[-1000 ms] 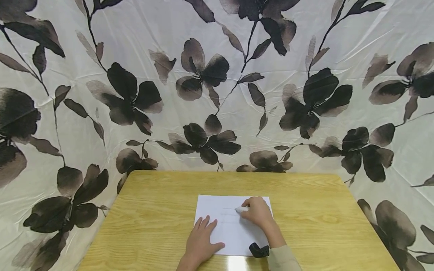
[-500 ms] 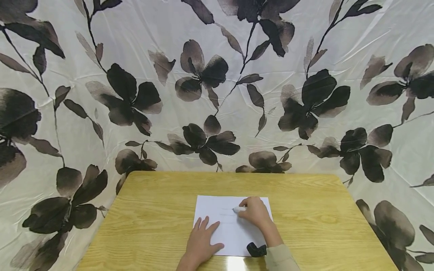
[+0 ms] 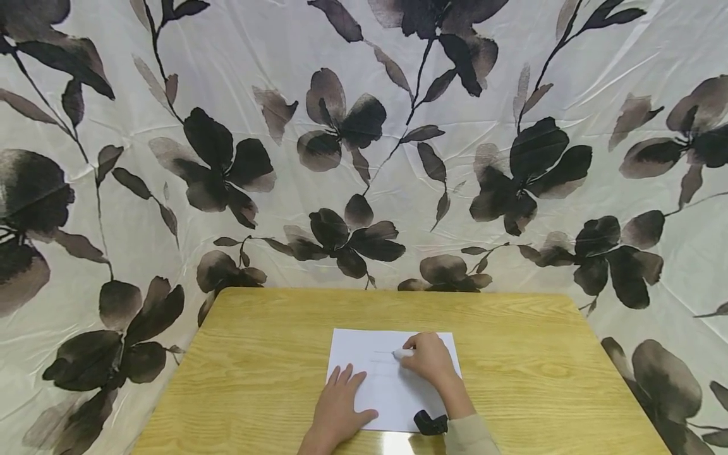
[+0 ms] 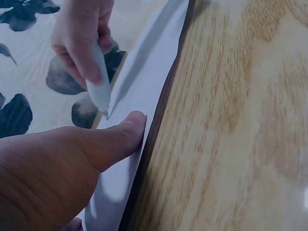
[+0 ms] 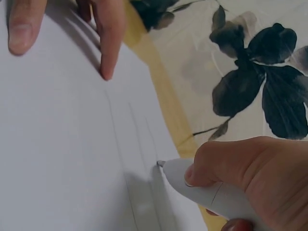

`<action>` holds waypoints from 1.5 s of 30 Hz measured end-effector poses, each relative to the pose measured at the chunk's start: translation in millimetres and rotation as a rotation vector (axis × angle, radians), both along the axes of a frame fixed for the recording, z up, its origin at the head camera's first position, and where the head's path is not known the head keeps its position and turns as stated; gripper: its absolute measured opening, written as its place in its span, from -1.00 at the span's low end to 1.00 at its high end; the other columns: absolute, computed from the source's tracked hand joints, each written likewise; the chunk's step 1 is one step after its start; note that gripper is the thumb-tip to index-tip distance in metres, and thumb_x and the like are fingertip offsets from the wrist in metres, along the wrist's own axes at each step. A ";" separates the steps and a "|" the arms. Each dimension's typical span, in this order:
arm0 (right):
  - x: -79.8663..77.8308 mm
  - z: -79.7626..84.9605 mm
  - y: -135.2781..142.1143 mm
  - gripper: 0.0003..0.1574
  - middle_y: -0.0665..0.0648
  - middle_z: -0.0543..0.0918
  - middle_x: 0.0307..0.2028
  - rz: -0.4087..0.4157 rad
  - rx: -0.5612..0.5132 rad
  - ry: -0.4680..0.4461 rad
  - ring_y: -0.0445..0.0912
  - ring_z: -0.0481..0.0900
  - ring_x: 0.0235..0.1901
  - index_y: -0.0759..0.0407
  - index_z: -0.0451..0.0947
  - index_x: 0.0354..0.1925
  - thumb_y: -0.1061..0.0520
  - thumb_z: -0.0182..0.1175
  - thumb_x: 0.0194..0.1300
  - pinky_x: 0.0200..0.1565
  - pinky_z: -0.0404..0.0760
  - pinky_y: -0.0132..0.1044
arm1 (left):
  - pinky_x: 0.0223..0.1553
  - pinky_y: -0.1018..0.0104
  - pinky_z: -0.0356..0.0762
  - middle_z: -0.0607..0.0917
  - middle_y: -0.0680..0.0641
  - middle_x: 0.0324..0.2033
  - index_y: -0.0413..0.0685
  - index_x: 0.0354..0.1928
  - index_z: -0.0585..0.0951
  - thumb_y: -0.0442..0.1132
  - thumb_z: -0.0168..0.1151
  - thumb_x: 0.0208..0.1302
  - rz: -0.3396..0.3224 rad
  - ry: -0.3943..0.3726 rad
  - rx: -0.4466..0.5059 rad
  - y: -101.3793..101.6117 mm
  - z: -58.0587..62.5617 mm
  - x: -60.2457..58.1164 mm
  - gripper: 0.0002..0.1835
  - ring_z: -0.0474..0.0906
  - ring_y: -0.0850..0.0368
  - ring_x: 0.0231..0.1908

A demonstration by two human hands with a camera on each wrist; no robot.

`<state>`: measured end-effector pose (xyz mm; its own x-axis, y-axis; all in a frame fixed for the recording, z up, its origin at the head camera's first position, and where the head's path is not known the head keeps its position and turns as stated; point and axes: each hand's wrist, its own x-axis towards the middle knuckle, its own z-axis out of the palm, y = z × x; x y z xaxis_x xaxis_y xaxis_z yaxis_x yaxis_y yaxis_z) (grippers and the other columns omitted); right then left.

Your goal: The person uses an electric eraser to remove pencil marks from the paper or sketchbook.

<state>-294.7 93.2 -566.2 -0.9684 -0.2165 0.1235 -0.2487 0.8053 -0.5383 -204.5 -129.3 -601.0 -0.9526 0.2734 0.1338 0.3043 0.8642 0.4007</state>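
Note:
A white sheet of paper (image 3: 392,404) lies on the wooden table with several thin, faint lines across its upper part. My left hand (image 3: 339,407) rests on the sheet's left side, fingers spread and thumb near the lower edge. In my right hand (image 3: 430,360) I grip a thick white pen (image 5: 192,185) with a narrow grey tip. That tip meets the paper at the end of the uppermost line in the right wrist view. From the left wrist view, my left thumb (image 4: 122,139) lies along the paper near its edge, with the pen beyond it.
The yellow wood-grain table (image 3: 256,354) extends around the sheet on all sides. Behind it and at both sides hangs a white cloth (image 3: 409,208) printed with dark flowers. A black wrist-worn device (image 3: 430,423) overlaps the sheet's lower right corner in the head view.
My right hand and the pen have shifted slightly left along the top line. The left hand has stayed in place on the sheet. The head view sways a little.

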 end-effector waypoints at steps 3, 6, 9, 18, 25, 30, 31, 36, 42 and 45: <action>2.5 1.0 3.1 -0.79 0.00 0.69 -0.48 -0.017 0.004 0.004 -0.19 0.50 -0.54 0.12 0.74 -0.42 0.19 0.38 -0.20 -0.54 0.52 -0.30 | 0.30 -0.21 0.18 0.42 -0.37 0.24 -0.14 0.21 0.52 0.24 0.41 -0.04 0.007 -0.023 -0.005 0.3 1.9 0.0 -0.17 0.20 -0.41 0.29; 2.3 0.1 2.2 -0.78 0.01 0.70 -0.48 -0.008 -0.010 0.002 -0.19 0.51 -0.54 0.13 0.75 -0.41 0.19 0.38 -0.18 -0.54 0.53 -0.30 | 0.29 -0.22 0.20 0.42 -0.36 0.25 -0.14 0.20 0.53 0.25 0.40 -0.04 0.011 -0.026 -0.005 0.2 1.0 -0.8 -0.17 0.20 -0.41 0.29; 1.0 -1.6 -0.9 -0.78 0.01 0.70 -0.47 0.012 -0.027 0.001 -0.19 0.54 -0.52 0.13 0.75 -0.40 0.19 0.39 -0.18 -0.52 0.55 -0.29 | 0.28 -0.22 0.22 0.43 -0.37 0.24 -0.15 0.19 0.53 0.24 0.40 -0.04 0.008 -0.021 -0.002 0.4 1.4 -0.8 -0.18 0.22 -0.42 0.28; -0.2 -3.1 -1.1 -0.78 -0.01 0.69 -0.48 -0.017 -0.014 0.002 -0.18 0.54 -0.51 0.10 0.75 -0.42 0.18 0.38 -0.19 -0.51 0.55 -0.30 | 0.28 -0.19 0.23 0.44 -0.35 0.24 -0.13 0.19 0.54 0.26 0.40 -0.05 0.016 -0.011 -0.016 -1.3 -3.5 -3.3 -0.18 0.24 -0.40 0.28; 2.0 -1.6 -1.6 -0.78 -0.01 0.69 -0.46 -0.022 -0.014 -0.025 -0.19 0.53 -0.51 0.10 0.75 -0.40 0.15 0.39 -0.17 -0.50 0.55 -0.30 | 0.27 -0.19 0.25 0.44 -0.34 0.24 -0.12 0.18 0.55 0.27 0.40 -0.05 0.015 -0.008 -0.013 -0.6 -3.7 -3.5 -0.18 0.24 -0.40 0.28; 1.9 -1.0 -2.5 -0.80 0.00 0.70 -0.45 -0.013 -0.008 -0.017 -0.17 0.55 -0.49 0.10 0.75 -0.40 0.14 0.40 -0.14 -0.49 0.56 -0.28 | 0.27 -0.19 0.25 0.45 -0.34 0.24 -0.11 0.18 0.55 0.27 0.39 -0.05 0.015 -0.004 -0.015 -0.4 -3.9 -2.8 -0.18 0.24 -0.39 0.28; 1.1 -0.8 -3.1 -0.79 0.02 0.70 -0.44 -0.001 -0.009 -0.011 -0.16 0.56 -0.48 0.11 0.74 -0.39 0.14 0.39 -0.14 -0.48 0.57 -0.27 | 0.28 -0.19 0.24 0.44 -0.34 0.24 -0.11 0.18 0.55 0.27 0.40 -0.05 0.018 -0.004 -0.013 -0.6 -4.2 -2.6 -0.18 0.24 -0.39 0.28; 0.9 -0.5 -2.4 -0.79 0.01 0.69 -0.46 -0.004 0.012 -0.018 -0.15 0.56 -0.48 0.11 0.74 -0.41 0.16 0.39 -0.17 -0.49 0.57 -0.26 | 0.27 -0.20 0.24 0.45 -0.35 0.24 -0.11 0.18 0.55 0.27 0.40 -0.05 0.023 -0.002 -0.009 -1.8 -5.2 -1.5 -0.18 0.24 -0.40 0.28; 1.1 1.0 -2.5 -0.80 0.03 0.70 -0.45 0.009 0.017 -0.005 -0.15 0.57 -0.47 0.12 0.74 -0.41 0.16 0.39 -0.16 -0.48 0.58 -0.25 | 0.28 -0.18 0.23 0.45 -0.33 0.24 -0.10 0.19 0.56 0.29 0.38 -0.04 0.023 0.000 -0.015 -2.2 -6.6 -1.2 -0.18 0.24 -0.38 0.29; 0.0 1.6 -3.6 -0.79 0.02 0.70 -0.45 0.020 0.013 -0.001 -0.15 0.56 -0.48 0.13 0.74 -0.40 0.15 0.39 -0.16 -0.49 0.58 -0.25 | 0.28 -0.17 0.23 0.45 -0.33 0.24 -0.09 0.19 0.55 0.29 0.37 -0.04 0.021 -0.006 -0.019 -2.0 -6.2 -0.9 -0.18 0.23 -0.37 0.29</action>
<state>-294.7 89.7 -564.6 -0.9640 -0.2375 0.1199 -0.2645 0.8069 -0.5281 -205.4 -131.3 -607.2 -0.9588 0.2558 0.1235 0.2839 0.8777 0.3861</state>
